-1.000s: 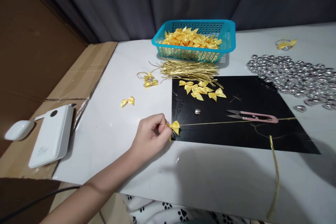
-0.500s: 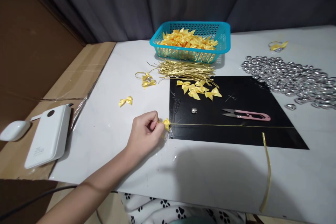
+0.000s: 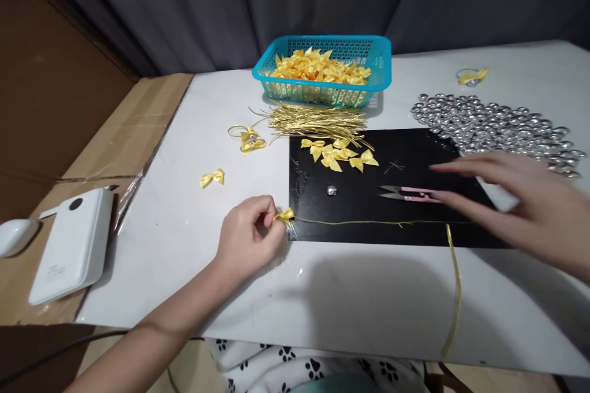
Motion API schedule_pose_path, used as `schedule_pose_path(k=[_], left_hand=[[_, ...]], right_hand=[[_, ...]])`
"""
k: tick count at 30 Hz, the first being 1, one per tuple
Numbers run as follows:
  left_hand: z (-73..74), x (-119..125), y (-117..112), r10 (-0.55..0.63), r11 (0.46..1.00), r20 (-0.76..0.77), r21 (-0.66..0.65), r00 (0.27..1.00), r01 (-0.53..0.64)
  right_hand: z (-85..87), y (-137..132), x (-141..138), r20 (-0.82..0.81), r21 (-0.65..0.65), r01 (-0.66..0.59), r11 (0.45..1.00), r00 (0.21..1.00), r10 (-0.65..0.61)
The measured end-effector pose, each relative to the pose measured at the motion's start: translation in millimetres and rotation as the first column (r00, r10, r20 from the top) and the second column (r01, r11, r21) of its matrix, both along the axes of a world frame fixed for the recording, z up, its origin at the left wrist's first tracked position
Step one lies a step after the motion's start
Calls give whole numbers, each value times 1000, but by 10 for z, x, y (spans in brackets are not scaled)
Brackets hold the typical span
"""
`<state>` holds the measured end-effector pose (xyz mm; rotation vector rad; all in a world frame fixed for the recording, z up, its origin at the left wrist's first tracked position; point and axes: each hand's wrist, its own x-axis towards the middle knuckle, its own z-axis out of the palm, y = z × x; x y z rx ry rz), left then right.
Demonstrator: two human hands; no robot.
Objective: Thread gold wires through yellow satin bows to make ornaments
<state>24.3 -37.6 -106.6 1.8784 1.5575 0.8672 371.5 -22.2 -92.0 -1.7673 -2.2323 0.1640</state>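
My left hand pinches a yellow ribbon bow at the left edge of the black mat. From the bow a thin gold thread runs rightward across the mat. On the right, my right hand has its thumb and fingers spread around the handle end of pink thread snips. Its thumb tip overlaps the handle; whether it touches cannot be made out. A silver heart charm lies on the mat between the hands. Several loose yellow bows rest at the mat's top edge.
Behind the mat lie a bundle of gold cords and a teal basket of yellow bows. Silver charms spread at the right. A gold strip lies in front; a white power bank is at the left.
My right hand has come into view from the right, reaching to the snips. The gold thread, straight before, now lies slacker. My left hand keeps its pinch on the bow.
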Motion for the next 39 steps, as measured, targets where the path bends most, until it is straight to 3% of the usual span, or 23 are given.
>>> schedule_pose_path(k=[1, 4, 7, 10, 12, 14, 17, 19, 21, 25, 33, 39], left_hand=[[1, -8, -2, 1, 1000, -16, -15, 1000, -2], [7, -37, -12, -3, 999, 4, -33, 1000, 3], [18, -58, -23, -66, 998, 85, -12, 994, 67], [35, -55, -32, -107, 994, 112, 22, 988, 105], [47, -42, -40, -121, 993, 143, 30, 982, 118], [54, -29, -46, -132, 991, 193, 16, 972, 131], [57, -17, -50, -133, 985, 292, -66, 947, 159], [58, -12, -48, -125, 975, 358, -130, 925, 182], [61, -5, -46, -107, 974, 390, -143, 915, 175], [73, 5, -55, -97, 991, 342, -51, 935, 121], [69, -15, -68, -145, 989, 293, 7, 945, 150], [69, -26, -81, -177, 984, 266, 45, 947, 171]], right_hand=[[-19, 77, -115, -6, -27, -131, 991, 991, 131], [-85, 201, -305, -19, -54, -196, 979, 981, 195], [-113, 203, -318, -1, -59, -181, 982, 983, 182], [-79, 150, -327, -45, -124, -34, 992, 999, 28], [-40, 100, -387, -173, -178, 74, 981, 979, -105], [-5, 44, -498, -362, -220, 83, 972, 918, -160], [30, -37, -729, -568, -279, -49, 959, 814, -123], [59, -76, -892, -610, -326, -160, 932, 788, -78], [107, -100, -1031, -598, -387, -250, 887, 801, -36], [205, -86, -1207, -599, -482, -371, 794, 800, 10], [175, -1, -1288, -472, -349, -421, 837, 851, 231], [184, 31, -1228, -367, -441, -453, 775, 879, 305]])
